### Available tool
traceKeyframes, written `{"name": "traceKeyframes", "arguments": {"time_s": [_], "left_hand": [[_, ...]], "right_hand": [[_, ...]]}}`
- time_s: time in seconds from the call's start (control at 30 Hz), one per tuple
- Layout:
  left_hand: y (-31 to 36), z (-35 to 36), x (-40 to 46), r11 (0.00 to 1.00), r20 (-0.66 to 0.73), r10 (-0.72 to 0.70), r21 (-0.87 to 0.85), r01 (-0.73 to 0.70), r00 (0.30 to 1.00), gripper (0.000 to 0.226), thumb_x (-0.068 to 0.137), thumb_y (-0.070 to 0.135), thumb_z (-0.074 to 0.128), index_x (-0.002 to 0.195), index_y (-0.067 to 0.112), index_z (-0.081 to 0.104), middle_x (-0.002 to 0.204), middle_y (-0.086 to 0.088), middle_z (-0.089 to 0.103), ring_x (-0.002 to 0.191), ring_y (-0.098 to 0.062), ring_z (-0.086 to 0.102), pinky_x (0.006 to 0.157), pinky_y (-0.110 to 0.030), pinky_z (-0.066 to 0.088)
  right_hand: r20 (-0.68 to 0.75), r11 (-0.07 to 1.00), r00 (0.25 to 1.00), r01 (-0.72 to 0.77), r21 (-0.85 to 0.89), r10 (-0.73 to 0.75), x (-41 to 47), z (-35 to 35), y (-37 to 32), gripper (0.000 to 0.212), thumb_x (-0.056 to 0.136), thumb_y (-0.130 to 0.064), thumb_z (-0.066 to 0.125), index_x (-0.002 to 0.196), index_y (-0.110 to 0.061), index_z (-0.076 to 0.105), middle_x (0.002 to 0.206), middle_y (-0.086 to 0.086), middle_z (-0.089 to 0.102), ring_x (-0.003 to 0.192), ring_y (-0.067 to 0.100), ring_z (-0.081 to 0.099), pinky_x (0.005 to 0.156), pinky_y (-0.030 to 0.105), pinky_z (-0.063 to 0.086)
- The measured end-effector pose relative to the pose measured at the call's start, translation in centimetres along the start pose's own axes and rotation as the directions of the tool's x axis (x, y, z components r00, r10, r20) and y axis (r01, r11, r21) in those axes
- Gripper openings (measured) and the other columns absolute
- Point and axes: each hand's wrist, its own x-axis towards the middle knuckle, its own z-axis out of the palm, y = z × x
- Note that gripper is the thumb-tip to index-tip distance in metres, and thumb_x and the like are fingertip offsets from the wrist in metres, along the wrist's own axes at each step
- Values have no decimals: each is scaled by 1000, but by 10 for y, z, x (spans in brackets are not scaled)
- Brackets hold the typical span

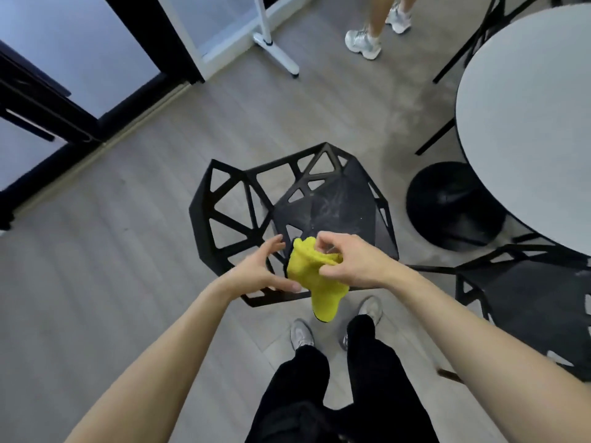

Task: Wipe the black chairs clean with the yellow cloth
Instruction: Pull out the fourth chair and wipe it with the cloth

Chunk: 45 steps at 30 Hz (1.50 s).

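— While the right hand (pixel 348 266) pinched the yellow cloth (pixel 315 279) above the black chair (pixel 323 199), why was the left hand (pixel 265 273) spread, holding nothing?

— Seemingly to gather the cloth into a wiping pad.

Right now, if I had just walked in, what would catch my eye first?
First the yellow cloth, bright at the centre, pinched by the right hand with the open left hand beside it. Just behind it stands a black chair of angular open lattice, pale smudges on its seat. At the right edge, a round white table.
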Motion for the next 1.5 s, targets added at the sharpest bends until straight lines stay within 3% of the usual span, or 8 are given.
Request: {"name": "traceKeyframes", "arguments": {"time_s": [0.1,0.3,0.6,0.7,0.83,1.0,1.2,1.5], "left_hand": [[14,8,-15,926,82,48,-377,-14,995,51,86,12,89,134,20,70,131,-2,77,125,-23,72,113,-46,52],[-33,18,-39,782,-208,-161,-623,-4,965,74,79,8,95,141,25,58,134,-6,73,122,-29,73,103,-54,61],[2,-16,-121,778,-586,101,-457,-431,804,16,76,-12,75,82,3,75,132,-23,72,124,-47,70,96,-56,61],[7,-21,-130,859,-551,193,-304,-411,812,29,74,-25,67,64,2,72,122,-26,74,117,-48,72,99,-59,60],[10,-32,-120,937,-490,168,-191,-294,855,59,69,-45,54,63,9,77,111,-15,78,109,-35,78,93,-49,63],[-14,-80,-115,986,-528,52,-110,-128,848,53,89,-28,63,105,20,81,125,-4,75,114,-24,75,99,-40,61],[-64,-139,-22,959,-797,-277,-264,102,537,34,115,46,44,134,26,63,124,6,69,121,-10,65,110,-44,54],[-94,-135,53,913,-782,-359,-407,19,510,48,110,54,26,116,42,72,112,8,75,115,-19,67,104,-43,52]], "right_hand": [[-27,940,998,-42,338,54,0,1,-10,39,80,-48,89,112,-40,69,97,-6,78,87,5,72,77,26,59],[126,904,962,-271,331,242,24,57,20,34,82,-18,89,112,-15,72,107,5,79,104,27,76,86,44,65],[183,894,917,275,353,-354,18,8,-17,52,84,16,49,99,-24,79,140,-8,65,130,17,63,106,44,56],[417,874,869,36,484,-267,39,-4,-32,37,89,-9,59,123,-17,70,129,2,75,113,21,73,104,52,56],[501,953,813,285,99,-295,69,56,-73,51,78,-61,84,115,-31,66,103,-4,69,94,16,66,88,43,58],[372,987,917,158,-3,-146,114,99,-50,35,91,-50,68,110,-21,60,107,-1,63,99,20,62,90,48,55],[-112,966,960,-250,70,257,216,101,0,49,100,-42,63,134,-12,45,128,19,65,117,42,62,88,46,48],[-486,911,867,283,300,-109,344,157,-65,58,95,-49,70,151,-42,56,108,-1,48,105,22,59,99,37,52]]}}
